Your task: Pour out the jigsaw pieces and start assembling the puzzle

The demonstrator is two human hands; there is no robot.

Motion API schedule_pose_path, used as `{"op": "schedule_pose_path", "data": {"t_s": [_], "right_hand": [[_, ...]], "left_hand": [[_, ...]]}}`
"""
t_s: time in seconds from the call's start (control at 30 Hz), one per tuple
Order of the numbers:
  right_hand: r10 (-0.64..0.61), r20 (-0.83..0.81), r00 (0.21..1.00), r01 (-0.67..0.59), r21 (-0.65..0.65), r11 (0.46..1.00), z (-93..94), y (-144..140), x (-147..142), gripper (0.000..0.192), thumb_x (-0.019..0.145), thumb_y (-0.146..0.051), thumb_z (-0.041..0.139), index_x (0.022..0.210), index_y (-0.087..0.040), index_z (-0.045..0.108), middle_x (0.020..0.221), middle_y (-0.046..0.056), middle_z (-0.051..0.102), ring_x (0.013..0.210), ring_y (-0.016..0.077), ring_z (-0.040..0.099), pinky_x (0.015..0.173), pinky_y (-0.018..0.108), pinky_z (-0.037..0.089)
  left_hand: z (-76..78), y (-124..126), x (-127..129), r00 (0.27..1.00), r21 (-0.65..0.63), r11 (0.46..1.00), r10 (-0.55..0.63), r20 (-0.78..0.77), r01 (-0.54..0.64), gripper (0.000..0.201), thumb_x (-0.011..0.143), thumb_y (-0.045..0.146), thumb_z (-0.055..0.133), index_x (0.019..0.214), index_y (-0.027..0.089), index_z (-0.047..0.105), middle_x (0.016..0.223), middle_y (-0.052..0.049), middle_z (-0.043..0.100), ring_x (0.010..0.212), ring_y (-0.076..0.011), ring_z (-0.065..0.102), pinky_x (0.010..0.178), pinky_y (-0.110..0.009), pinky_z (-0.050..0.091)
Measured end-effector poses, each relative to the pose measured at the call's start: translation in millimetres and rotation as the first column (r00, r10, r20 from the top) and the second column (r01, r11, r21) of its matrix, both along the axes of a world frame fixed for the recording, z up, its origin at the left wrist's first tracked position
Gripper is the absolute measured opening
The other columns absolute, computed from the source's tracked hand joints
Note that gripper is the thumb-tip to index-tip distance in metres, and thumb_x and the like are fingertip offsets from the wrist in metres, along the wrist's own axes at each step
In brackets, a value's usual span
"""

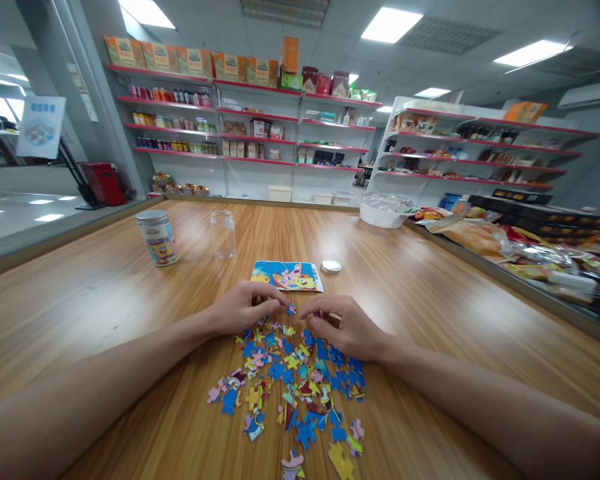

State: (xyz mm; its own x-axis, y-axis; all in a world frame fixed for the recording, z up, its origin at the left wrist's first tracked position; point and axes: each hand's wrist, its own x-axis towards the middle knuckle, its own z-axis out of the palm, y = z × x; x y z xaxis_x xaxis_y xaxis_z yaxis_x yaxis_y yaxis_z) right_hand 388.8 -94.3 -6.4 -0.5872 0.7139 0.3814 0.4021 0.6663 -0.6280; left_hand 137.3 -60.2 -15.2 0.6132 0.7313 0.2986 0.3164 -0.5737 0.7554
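Observation:
A small blue-and-pink puzzle piece (291,310) is at the fingertips of my left hand (245,307), whose thumb and fingers are drawn together. Just right of that piece, my right hand (344,327) curves over the table with thumb and index finger apart and nothing visible between them. Loose puzzle pieces (277,371) in blue, yellow and pink spread below both hands, some overlapping. Blue pieces (350,377) gather under and beside my right hand. Beyond my fingers lies a cartoon picture sheet (287,276), flat on the wood.
On the wooden table (190,413) stand a printed canister (158,239) and a clear jar (223,235) at left. A round silver lid (331,267) lies beside the sheet. A white basket (384,213) and packaged snacks (485,240) are at right. Stocked shelves (255,120) stand behind.

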Motion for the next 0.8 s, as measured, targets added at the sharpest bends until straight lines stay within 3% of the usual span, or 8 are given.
{"op": "schedule_pose_path", "data": {"t_s": [0.1, 0.2, 0.27, 0.43, 0.67, 0.8], "right_hand": [[-0.062, 0.02, 0.998, 0.061, 0.049, 0.997, -3.7, 2.9, -0.2, 0.024, 0.087, -0.014, 0.055, 0.104, -0.015, 0.071, 0.089, 0.006, 0.07, 0.064, 0.0118, 0.056, 0.058, 0.025, 0.045], [0.028, 0.073, 0.997, -0.036, 0.119, 0.992, -4.3, 4.0, 0.2, 0.03, 0.085, -0.013, 0.057, 0.112, -0.018, 0.069, 0.096, 0.006, 0.071, 0.084, 0.0163, 0.062, 0.077, 0.031, 0.049], [0.064, 0.094, 0.993, -0.076, 0.12, 0.99, -2.5, 3.0, 0.5, 0.029, 0.086, -0.013, 0.057, 0.111, -0.018, 0.07, 0.092, 0.006, 0.072, 0.084, 0.0167, 0.062, 0.079, 0.032, 0.049], [0.058, 0.076, 0.995, -0.058, -0.006, 0.998, 1.4, -0.2, 1.5, 0.025, 0.086, -0.015, 0.056, 0.105, -0.016, 0.072, 0.087, 0.006, 0.072, 0.068, 0.0132, 0.059, 0.062, 0.026, 0.047], [0.102, -0.057, 0.993, -0.113, -0.23, 0.967, -1.8, 1.9, 3.8, 0.022, 0.088, -0.022, 0.059, 0.105, -0.015, 0.071, 0.092, 0.007, 0.074, 0.072, 0.0134, 0.063, 0.062, 0.025, 0.048], [0.117, -0.188, 0.975, -0.178, -0.351, 0.919, -6.2, 6.5, 5.9, 0.023, 0.088, -0.029, 0.062, 0.105, -0.015, 0.071, 0.095, 0.008, 0.074, 0.079, 0.0143, 0.066, 0.07, 0.027, 0.051]], "left_hand": [[0.7, -0.1, 1.2, 0.999, -0.002, 0.999, -0.034, -0.012, 0.034, 0.031, 0.094, 0.034, 0.053, 0.108, 0.015, 0.073, 0.101, -0.007, 0.074, 0.087, -0.0182, 0.065, 0.077, -0.027, 0.048], [0.7, -0.4, 2.0, 0.998, -0.063, 0.996, -0.058, -0.028, 0.056, 0.034, 0.094, 0.037, 0.054, 0.106, 0.012, 0.074, 0.095, -0.008, 0.074, 0.083, -0.018, 0.065, 0.073, -0.026, 0.048], [0.6, -0.3, 1.2, 0.997, -0.107, 0.992, -0.072, -0.01, 0.07, 0.036, 0.093, 0.041, 0.055, 0.101, 0.011, 0.075, 0.091, -0.009, 0.074, 0.081, -0.018, 0.065, 0.071, -0.025, 0.049], [1.0, 0.3, -2.7, 0.992, -0.2, 0.971, -0.126, 0.025, 0.129, 0.041, 0.091, 0.046, 0.059, 0.09, 0.009, 0.076, 0.084, -0.011, 0.075, 0.073, -0.017, 0.066, 0.066, -0.023, 0.05], [4.9, -2.2, -4.9, 0.967, -0.176, 0.951, -0.254, 0.033, 0.256, 0.034, 0.091, 0.04, 0.061, 0.097, 0.009, 0.075, 0.09, -0.011, 0.075, 0.077, -0.0171, 0.066, 0.069, -0.024, 0.05], [2.9, -2.4, -2.4, 0.986, -0.057, 0.984, -0.165, 0.036, 0.167, 0.031, 0.092, 0.036, 0.058, 0.092, 0.01, 0.074, 0.085, -0.009, 0.073, 0.075, -0.0157, 0.064, 0.067, -0.023, 0.048]]}}
